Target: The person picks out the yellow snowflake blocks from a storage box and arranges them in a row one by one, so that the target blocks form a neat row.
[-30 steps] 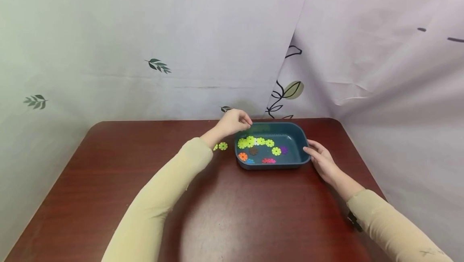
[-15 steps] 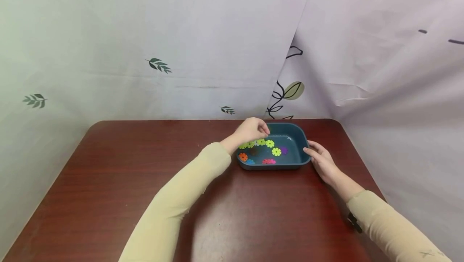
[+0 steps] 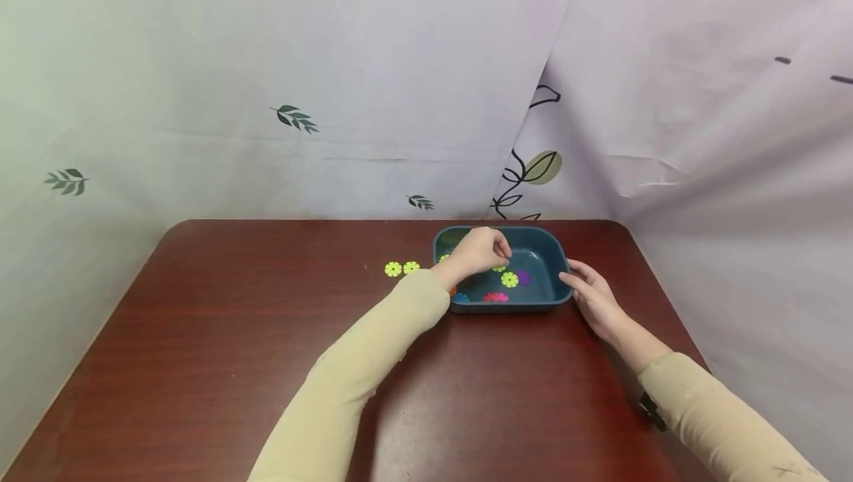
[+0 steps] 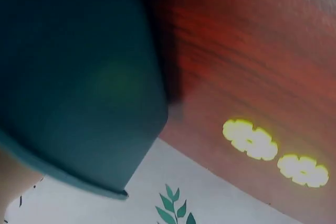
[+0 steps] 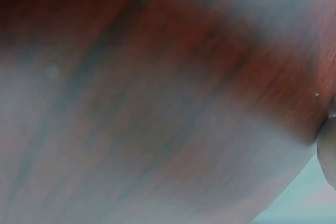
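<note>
A dark teal plastic bin (image 3: 536,267) stands near the table's back edge in the head view. Several notched plastic discs lie inside, among them a yellow disc (image 3: 509,280), a purple disc (image 3: 524,278) and a pink disc (image 3: 496,297). My left hand (image 3: 478,251) reaches over the bin with fingers curled together; whether anything is between the fingertips is hidden. The forearm and hand cover some discs. My right hand (image 3: 595,300) grips the bin's right rim, thumb over the edge. Left of the bin, two yellow discs (image 3: 393,269) lie on the table, also visible as yellow discs (image 4: 250,140) in the left wrist view.
The reddish-brown wooden table (image 3: 220,334) extends towards me. Pale printed cloth (image 3: 373,82) hangs behind and at both sides. In the right wrist view a blurred stretch of tabletop (image 5: 252,77) shows.
My left hand has moved right, from the bin's back left corner to over its middle. The two yellow table discs are now fully uncovered. The right hand keeps its hold on the rim.
</note>
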Motion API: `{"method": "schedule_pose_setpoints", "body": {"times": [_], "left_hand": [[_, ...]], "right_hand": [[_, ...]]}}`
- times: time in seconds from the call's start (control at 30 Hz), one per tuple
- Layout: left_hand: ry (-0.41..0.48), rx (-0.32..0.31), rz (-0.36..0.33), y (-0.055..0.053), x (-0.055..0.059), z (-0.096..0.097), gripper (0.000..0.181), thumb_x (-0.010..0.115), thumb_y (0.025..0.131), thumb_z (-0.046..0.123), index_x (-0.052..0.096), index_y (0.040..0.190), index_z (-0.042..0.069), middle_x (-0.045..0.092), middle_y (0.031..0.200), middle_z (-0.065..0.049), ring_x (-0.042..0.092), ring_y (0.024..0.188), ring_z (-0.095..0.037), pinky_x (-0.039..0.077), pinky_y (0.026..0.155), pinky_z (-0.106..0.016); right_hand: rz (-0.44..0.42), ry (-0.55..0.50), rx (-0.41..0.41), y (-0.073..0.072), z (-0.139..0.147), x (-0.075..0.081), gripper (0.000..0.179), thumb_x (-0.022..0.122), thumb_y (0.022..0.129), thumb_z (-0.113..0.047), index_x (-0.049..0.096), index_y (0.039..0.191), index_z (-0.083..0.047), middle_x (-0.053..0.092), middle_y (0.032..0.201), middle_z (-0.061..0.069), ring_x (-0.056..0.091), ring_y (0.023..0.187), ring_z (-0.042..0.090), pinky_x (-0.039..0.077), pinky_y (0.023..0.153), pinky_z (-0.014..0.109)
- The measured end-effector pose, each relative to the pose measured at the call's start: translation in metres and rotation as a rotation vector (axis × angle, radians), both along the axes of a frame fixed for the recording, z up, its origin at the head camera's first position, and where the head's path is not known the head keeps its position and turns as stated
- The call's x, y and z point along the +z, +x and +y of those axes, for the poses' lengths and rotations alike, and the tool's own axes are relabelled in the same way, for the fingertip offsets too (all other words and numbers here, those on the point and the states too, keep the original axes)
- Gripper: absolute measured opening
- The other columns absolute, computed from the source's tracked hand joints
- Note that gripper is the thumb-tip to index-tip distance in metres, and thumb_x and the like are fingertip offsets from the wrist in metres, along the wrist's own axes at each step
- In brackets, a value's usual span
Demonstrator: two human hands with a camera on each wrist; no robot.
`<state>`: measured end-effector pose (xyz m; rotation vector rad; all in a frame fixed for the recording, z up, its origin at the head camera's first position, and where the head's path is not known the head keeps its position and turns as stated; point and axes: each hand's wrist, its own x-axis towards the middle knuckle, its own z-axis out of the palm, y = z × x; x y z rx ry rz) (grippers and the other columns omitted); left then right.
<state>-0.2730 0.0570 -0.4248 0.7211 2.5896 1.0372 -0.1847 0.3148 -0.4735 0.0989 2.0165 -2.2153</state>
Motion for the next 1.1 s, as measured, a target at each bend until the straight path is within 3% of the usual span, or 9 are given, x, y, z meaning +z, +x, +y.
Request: {"method": "schedule_pose_setpoints", "body": {"times": [0.5,0.97,1.1], "left_hand": [[-0.122,-0.066,0.05,0.007,-0.02,0.009,0.01,0.082,0.094,0.014,0.077,0.102,0.012,0.076,0.101,-0.001,0.069,0.093,-0.012,0.057,0.086,-0.023],[-0.151,-0.038,0.078,0.009,-0.028,0.015,0.016,0.083,0.094,0.017,0.076,0.107,0.011,0.075,0.102,-0.002,0.067,0.094,-0.014,0.056,0.087,-0.025],[-0.155,-0.034,0.078,0.007,-0.032,0.017,0.018,0.084,0.093,0.018,0.076,0.108,0.011,0.074,0.1,0.0,0.065,0.092,-0.013,0.055,0.086,-0.025]], "right_hand": [[0.009,-0.002,-0.002,-0.002,-0.001,0.0,0.021,0.057,0.108,-0.009,0.055,0.129,-0.015,0.068,0.113,-0.014,0.068,0.101,-0.001,0.055,0.09,0.012],[0.026,0.007,0.012,-0.003,0.001,-0.003,0.02,0.058,0.108,-0.009,0.057,0.126,-0.019,0.068,0.114,-0.015,0.068,0.101,-0.002,0.055,0.09,0.012],[0.017,0.013,0.009,-0.003,0.001,-0.003,0.024,0.057,0.109,-0.01,0.053,0.132,-0.013,0.067,0.114,-0.015,0.068,0.102,-0.002,0.055,0.09,0.012]]}}
